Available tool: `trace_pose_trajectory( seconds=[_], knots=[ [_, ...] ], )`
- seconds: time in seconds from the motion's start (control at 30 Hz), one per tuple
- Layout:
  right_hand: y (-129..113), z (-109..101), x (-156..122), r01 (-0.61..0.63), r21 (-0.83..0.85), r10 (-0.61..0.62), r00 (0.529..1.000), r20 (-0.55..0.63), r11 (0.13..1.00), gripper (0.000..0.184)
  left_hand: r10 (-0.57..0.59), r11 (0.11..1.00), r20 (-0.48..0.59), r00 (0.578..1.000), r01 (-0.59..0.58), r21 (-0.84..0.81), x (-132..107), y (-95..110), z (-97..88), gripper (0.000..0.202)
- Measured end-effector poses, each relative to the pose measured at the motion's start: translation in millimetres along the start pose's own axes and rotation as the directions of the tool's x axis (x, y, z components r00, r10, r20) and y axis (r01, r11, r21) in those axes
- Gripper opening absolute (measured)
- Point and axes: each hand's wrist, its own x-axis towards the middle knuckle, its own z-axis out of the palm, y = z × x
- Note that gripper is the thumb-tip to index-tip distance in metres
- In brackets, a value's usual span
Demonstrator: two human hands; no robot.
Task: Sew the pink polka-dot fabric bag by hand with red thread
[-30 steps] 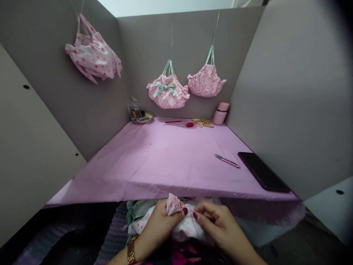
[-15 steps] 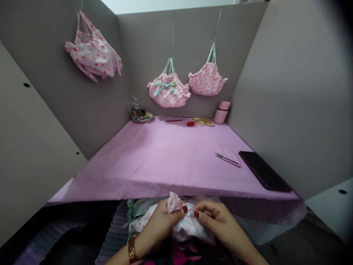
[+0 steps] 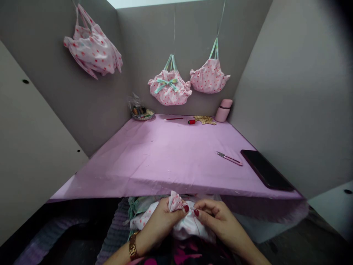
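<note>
Below the near edge of the table, in my lap, my left hand (image 3: 161,222) pinches a bunched fold of white fabric with red dots (image 3: 174,201). More of that cloth spreads beneath both hands. My right hand (image 3: 217,221) is closed in a pinch right beside the left thumb, fingertips touching the fabric. A thin red thread (image 3: 197,226) runs down from those fingers. What the right fingers pinch is too small to make out. A gold watch sits on my left wrist.
A table with a pink cloth (image 3: 171,154) carries thread snips (image 3: 228,158), a black phone (image 3: 266,169), a red spool (image 3: 191,122), a red pencil (image 3: 173,118), wooden pieces (image 3: 204,119), a pink bottle (image 3: 224,109) and a small tray (image 3: 140,112). Three dotted bags hang on grey walls.
Both hands stay together on the fabric with only small finger movements. The view has tilted slightly, so the table and hanging bags sit a little higher in the frame.
</note>
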Motion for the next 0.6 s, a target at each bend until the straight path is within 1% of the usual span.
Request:
trace_pose_trajectory(
  seconds=[0.17, 0.3, 0.4, 0.47, 0.6],
  knots=[
    [0, 5, -1, 0.025, -0.026, -0.025, 1.0, 0.015, 0.999, 0.025, 0.01, 1.0, 0.029, 1.0, -0.01, -0.013, 0, -1, -1.3, 0.022],
    [-11, 12, -4, 0.068, 0.021, -0.069, 0.996, 0.053, 0.997, 0.022, -0.006, 0.999, 0.033, 0.999, 0.007, -0.039, 0, -2, 0.6, 0.024],
    [-17, 15, -4, 0.089, 0.044, -0.091, 0.995, 0.047, 0.995, 0.022, -0.002, 0.997, 0.041, 0.999, 0.005, -0.081, 1, -2, 3.0, 0.023],
    [-17, 16, -2, 0.087, 0.075, -0.091, 0.995, 0.042, 0.993, 0.026, 0.005, 0.993, 0.007, 1.0, -0.004, -0.115, 2, 0, 3.7, 0.022],
    [-12, 12, -4, 0.031, 0.195, -0.039, 0.998, 0.039, 0.98, 0.032, 0.032, 0.982, -0.125, 0.992, -0.055, -0.181, 3, 1, 1.2, 0.02]
  ],
)
